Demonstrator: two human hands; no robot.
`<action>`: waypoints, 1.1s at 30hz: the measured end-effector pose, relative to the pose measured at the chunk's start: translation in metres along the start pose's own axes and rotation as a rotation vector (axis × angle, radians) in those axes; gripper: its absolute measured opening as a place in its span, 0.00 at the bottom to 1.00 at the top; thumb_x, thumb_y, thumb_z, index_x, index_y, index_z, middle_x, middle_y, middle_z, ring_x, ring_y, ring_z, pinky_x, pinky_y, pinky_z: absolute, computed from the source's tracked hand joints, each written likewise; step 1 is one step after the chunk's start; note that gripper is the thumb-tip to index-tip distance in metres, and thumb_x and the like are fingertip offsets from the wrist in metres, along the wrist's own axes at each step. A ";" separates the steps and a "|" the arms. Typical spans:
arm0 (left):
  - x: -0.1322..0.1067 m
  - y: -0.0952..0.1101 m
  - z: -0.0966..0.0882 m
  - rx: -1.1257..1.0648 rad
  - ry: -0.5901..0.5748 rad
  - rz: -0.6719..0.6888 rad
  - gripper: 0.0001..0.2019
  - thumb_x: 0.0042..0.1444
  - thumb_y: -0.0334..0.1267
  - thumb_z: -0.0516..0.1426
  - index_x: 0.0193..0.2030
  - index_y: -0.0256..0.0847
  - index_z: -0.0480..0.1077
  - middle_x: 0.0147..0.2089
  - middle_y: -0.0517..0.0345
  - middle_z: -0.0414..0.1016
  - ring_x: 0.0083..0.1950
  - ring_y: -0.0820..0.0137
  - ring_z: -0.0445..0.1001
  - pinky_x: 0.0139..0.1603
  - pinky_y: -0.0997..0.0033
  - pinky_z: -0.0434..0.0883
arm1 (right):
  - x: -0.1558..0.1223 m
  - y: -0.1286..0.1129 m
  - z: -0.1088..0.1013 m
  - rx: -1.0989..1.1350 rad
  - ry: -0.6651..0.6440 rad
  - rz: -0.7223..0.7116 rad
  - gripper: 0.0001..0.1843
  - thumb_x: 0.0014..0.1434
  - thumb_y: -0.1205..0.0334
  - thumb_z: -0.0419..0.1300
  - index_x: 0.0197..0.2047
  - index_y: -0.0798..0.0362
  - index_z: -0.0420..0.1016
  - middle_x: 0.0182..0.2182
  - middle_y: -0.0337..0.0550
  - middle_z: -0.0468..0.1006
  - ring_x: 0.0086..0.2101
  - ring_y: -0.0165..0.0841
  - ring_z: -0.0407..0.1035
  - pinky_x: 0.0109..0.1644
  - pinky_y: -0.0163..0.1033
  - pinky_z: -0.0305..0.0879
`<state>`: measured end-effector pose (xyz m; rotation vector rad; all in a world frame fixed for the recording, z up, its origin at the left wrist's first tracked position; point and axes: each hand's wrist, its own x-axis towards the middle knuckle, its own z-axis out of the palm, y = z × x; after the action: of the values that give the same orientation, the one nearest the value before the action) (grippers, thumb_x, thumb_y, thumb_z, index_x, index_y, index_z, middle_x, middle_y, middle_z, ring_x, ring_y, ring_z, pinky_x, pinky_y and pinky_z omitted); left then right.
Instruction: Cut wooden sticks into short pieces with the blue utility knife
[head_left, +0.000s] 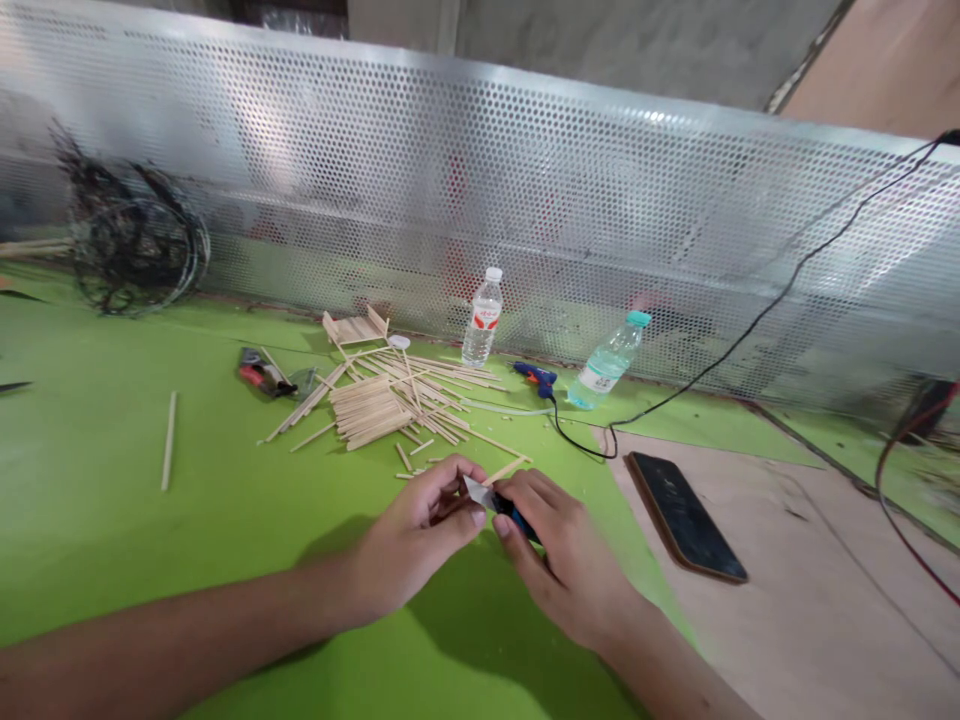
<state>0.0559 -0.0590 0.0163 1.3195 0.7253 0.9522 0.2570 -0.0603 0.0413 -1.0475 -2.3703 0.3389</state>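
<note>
My right hand (559,555) grips a blue-handled utility knife (495,500) whose grey blade points left. My left hand (424,530) is closed in a pinch right at the blade tip, holding a thin wooden stick (504,469) that pokes out behind the fingers. Both hands meet low over the green mat (150,520). Just beyond them lies a pile of wooden sticks (382,400), some glued into a flat panel, with a small stick-built frame (355,329) at its far edge.
Two water bottles (482,317) (607,362) stand by the perforated metal screen (525,200). A blue glue gun (535,376) with a black cord lies between them. A phone (684,515) lies at right, pliers (259,373) and a loose stick (169,440) at left, tangled wire (127,240) far left.
</note>
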 end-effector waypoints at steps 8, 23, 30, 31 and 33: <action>-0.002 0.001 0.000 0.049 -0.016 -0.016 0.18 0.62 0.51 0.61 0.51 0.44 0.66 0.38 0.60 0.67 0.40 0.70 0.66 0.40 0.71 0.62 | 0.001 -0.002 0.001 0.015 -0.015 0.002 0.06 0.71 0.63 0.49 0.46 0.51 0.67 0.38 0.46 0.75 0.37 0.36 0.67 0.37 0.41 0.62; -0.001 0.002 -0.002 0.353 0.048 0.041 0.19 0.65 0.56 0.56 0.51 0.43 0.66 0.37 0.59 0.72 0.38 0.68 0.70 0.38 0.69 0.63 | 0.002 -0.002 0.001 0.064 -0.052 0.009 0.03 0.71 0.62 0.52 0.45 0.50 0.65 0.39 0.44 0.76 0.37 0.36 0.67 0.38 0.40 0.61; -0.004 0.002 -0.001 0.294 0.053 0.020 0.19 0.64 0.54 0.57 0.54 0.45 0.64 0.38 0.60 0.70 0.39 0.68 0.69 0.37 0.70 0.63 | 0.001 -0.002 0.003 0.079 -0.078 0.018 0.06 0.71 0.63 0.52 0.50 0.49 0.66 0.41 0.44 0.76 0.38 0.36 0.68 0.39 0.40 0.62; -0.004 0.002 -0.001 0.293 0.051 0.020 0.19 0.64 0.54 0.57 0.54 0.45 0.64 0.38 0.60 0.69 0.39 0.68 0.69 0.37 0.70 0.63 | 0.001 -0.002 0.003 0.079 -0.076 0.015 0.06 0.71 0.63 0.52 0.50 0.49 0.66 0.41 0.43 0.76 0.38 0.36 0.68 0.39 0.40 0.62; -0.004 0.003 -0.002 0.296 0.042 0.022 0.18 0.65 0.54 0.57 0.53 0.46 0.64 0.37 0.61 0.69 0.39 0.69 0.69 0.37 0.70 0.63 | 0.002 -0.002 0.003 0.079 -0.070 0.010 0.06 0.71 0.62 0.52 0.50 0.50 0.66 0.41 0.43 0.76 0.38 0.36 0.68 0.39 0.40 0.62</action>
<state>0.0522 -0.0619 0.0184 1.5717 0.9118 0.9171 0.2534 -0.0606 0.0406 -1.0272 -2.3933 0.4761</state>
